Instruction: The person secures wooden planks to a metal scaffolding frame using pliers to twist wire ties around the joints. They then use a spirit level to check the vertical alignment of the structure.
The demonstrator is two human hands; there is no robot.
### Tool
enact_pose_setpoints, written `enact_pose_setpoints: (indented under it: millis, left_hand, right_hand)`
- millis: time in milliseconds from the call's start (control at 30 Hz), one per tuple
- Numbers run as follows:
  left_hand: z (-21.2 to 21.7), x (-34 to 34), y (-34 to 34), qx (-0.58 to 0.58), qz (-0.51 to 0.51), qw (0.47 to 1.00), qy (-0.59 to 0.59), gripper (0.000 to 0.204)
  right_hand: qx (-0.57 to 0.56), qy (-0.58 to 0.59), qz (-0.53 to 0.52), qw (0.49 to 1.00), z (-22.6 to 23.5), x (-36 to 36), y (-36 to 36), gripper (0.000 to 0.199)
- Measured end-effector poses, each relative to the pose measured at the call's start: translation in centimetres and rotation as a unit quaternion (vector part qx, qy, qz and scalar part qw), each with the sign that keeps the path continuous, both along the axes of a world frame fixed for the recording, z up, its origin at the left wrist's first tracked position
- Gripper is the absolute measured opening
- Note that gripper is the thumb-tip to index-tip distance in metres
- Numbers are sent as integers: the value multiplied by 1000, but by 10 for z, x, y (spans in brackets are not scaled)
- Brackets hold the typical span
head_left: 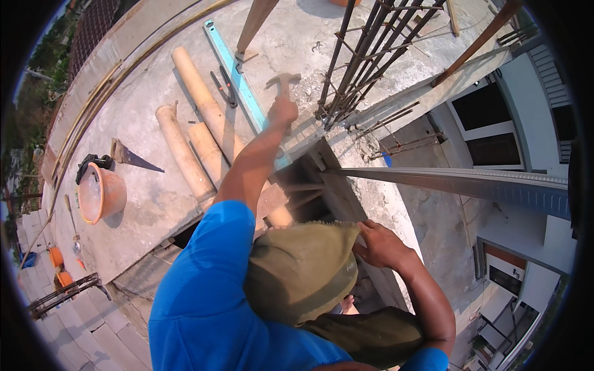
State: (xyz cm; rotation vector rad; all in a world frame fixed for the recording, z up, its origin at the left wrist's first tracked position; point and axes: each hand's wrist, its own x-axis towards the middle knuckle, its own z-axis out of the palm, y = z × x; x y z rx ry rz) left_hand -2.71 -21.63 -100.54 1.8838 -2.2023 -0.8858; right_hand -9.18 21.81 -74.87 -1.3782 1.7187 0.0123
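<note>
Head view: worn on the head, looking steeply down over a concrete roof slab (154,179) and its edge.
Nearness: close on shoulder and arms.
Lens: fisheye, edges bending, dark rim.

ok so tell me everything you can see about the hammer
The hammer is a claw hammer with a dull, worn metal head, held raised above the concrete slab. Its head points across the picture, one end toward the bundle of rusty rebar. Only a short stretch of handle shows below the head; the rest is hidden inside the left hand, which grips it tight with the arm stretched out. The handle's material cannot be told. Nothing but that hand touches it; the blue spirit level lies just beside it on the slab.
</note>
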Motion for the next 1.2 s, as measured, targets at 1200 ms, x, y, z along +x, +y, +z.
enact_pose_setpoints:
  millis: [1200]
  left_hand:
    - [3,72,-41,18,232,971,-47,99]
  right_hand:
    - [-26,-54,20,998,-17,5,-37,55]
